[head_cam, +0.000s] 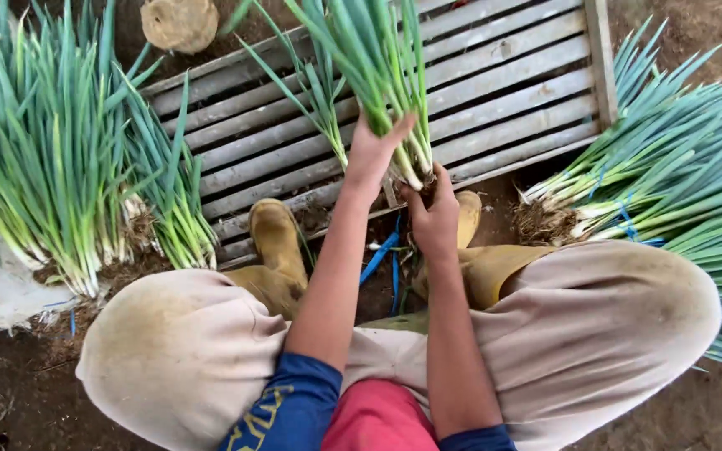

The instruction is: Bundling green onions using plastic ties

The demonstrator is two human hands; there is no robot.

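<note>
My left hand (375, 153) grips a bunch of green onions (373, 58) around its lower stalks, the leaves pointing away from me over a wooden slatted pallet (511, 75). My right hand (433, 219) is closed on the white root end of the same bunch, just below the left hand. A few loose stalks (319, 100) hang at the left side of the bunch. My knees in beige trousers and my yellow rubber boots (277, 238) frame the hands.
A big heap of green onions (52, 159) lies at the left on the soil. Another pile, tied with blue string (678, 167), lies at the right. Blue string pieces (382, 255) lie between my boots. A round tan object (180, 23) sits at the top.
</note>
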